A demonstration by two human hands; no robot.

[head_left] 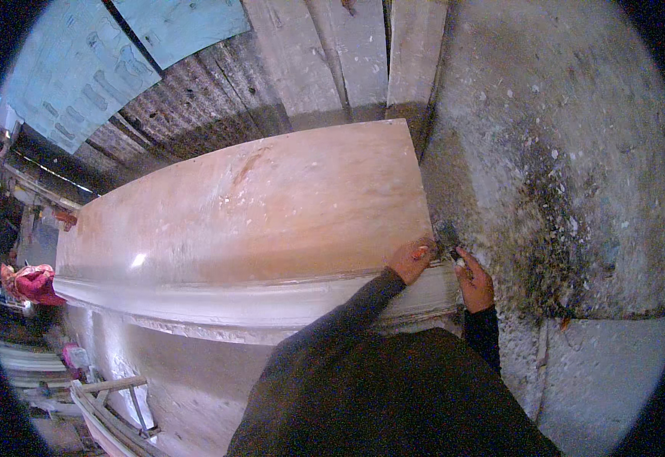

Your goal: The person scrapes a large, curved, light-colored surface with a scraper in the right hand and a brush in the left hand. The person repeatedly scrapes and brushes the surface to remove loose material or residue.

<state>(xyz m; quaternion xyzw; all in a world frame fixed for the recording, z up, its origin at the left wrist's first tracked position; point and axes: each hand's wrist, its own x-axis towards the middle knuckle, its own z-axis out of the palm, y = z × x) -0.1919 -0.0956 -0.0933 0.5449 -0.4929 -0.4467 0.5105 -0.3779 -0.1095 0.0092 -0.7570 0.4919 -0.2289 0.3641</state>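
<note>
My right hand (475,283) is closed around a small dark hand tool (448,236), thumb and fingers bent in on its lower part, while the upper part points away from me, just beside the right end of a long tan panel (271,206). I can't make out whether the tool is a brush or a scraper. My left hand (408,263) is at the panel's near right corner, the fingers curled in; a small orange patch shows by the fingertips, but I can't tell whether it is something I hold or how tightly the hand is drawn in. My two hands are close together, with the dark tool between them. The panel stretches away to my left, its face pale and blotchy with whitish smears, and a white ridged ledge (218,303) runs along its near side, under my left forearm. To my right lies a grey, rough surface (576,152) with dark stains and pale flecks. Beyond the panel are grey-white boards (290,57), rusty corrugated sheeting (203,91) and light-blue sheets (81,68). Past the panel's far left end is a red bundle (35,284), and at lower left stands a wooden frame (104,415).
</note>
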